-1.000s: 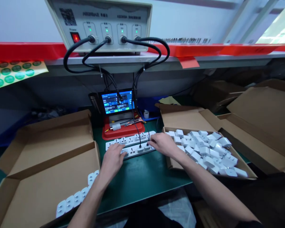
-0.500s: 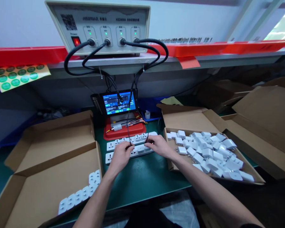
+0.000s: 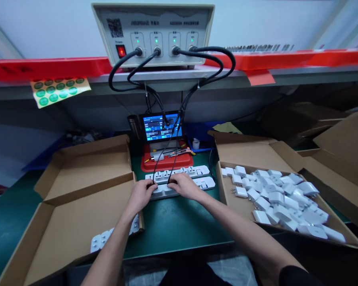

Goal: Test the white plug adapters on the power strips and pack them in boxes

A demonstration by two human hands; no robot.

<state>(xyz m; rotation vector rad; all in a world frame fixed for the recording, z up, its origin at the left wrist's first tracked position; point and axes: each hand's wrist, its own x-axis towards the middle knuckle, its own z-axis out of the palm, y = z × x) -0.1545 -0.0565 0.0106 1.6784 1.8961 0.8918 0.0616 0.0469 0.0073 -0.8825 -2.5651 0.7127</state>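
Note:
Between the fingertips of my left hand (image 3: 143, 194), a thin black cable (image 3: 157, 163) is pinched at the left end of the front white power strip (image 3: 209, 183). My right hand (image 3: 183, 186) grips another thin black cable (image 3: 173, 162) just to the right, over the same strip. White charger blocks (image 3: 167, 190) sit in the front strip below my fingers. Whether the cable ends are inside the chargers is hidden by my fingertips. Behind lies a second white power strip (image 3: 202, 171), its sockets facing up.
A cardboard box (image 3: 223, 188) on the right holds a heap of white chargers (image 3: 283, 198). The left cardboard box (image 3: 77, 212) has a row of chargers along its near edge. Beyond the strips are a red tray (image 3: 146, 163), a lit screen (image 3: 155, 129) and a shelf-top tester (image 3: 155, 24).
Both hands have moved left along the front strip with their cables, uncovering its right end. The camera has turned left, so the scene sits farther right.

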